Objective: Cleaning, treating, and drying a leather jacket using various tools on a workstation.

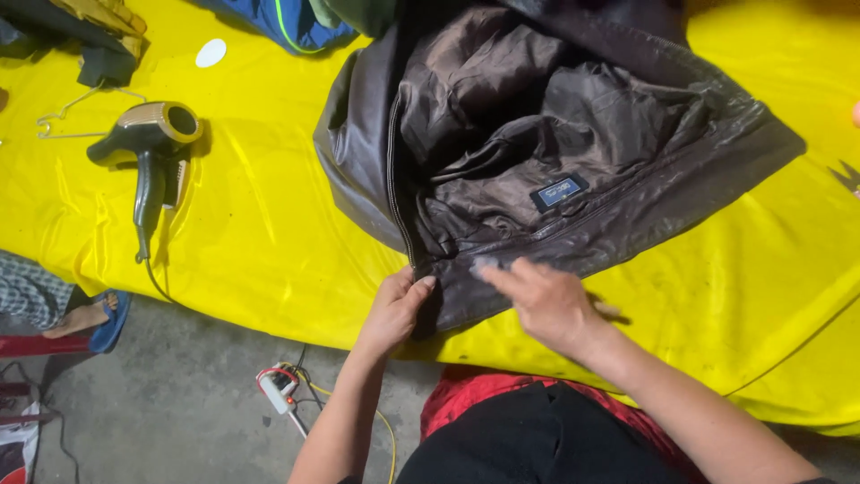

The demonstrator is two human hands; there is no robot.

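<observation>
A dark brown leather jacket (537,134) lies opened on a table covered in shiny yellow cloth (260,224), its satin lining and a small dark label (558,191) facing up. My left hand (394,309) pinches the jacket's near lower corner beside the zipper edge. My right hand (546,300) rests on the hem just to the right, fingers pointing left toward a pale smudge on the leather; whether it holds anything I cannot tell.
A black and gold hair dryer (152,148) lies at the left, its cord running off the table edge. A wire hanger (67,112) and bundled clothes (287,22) sit at the far side. A power strip (278,390) lies on the floor. Another person's sandalled foot (85,318) shows at left.
</observation>
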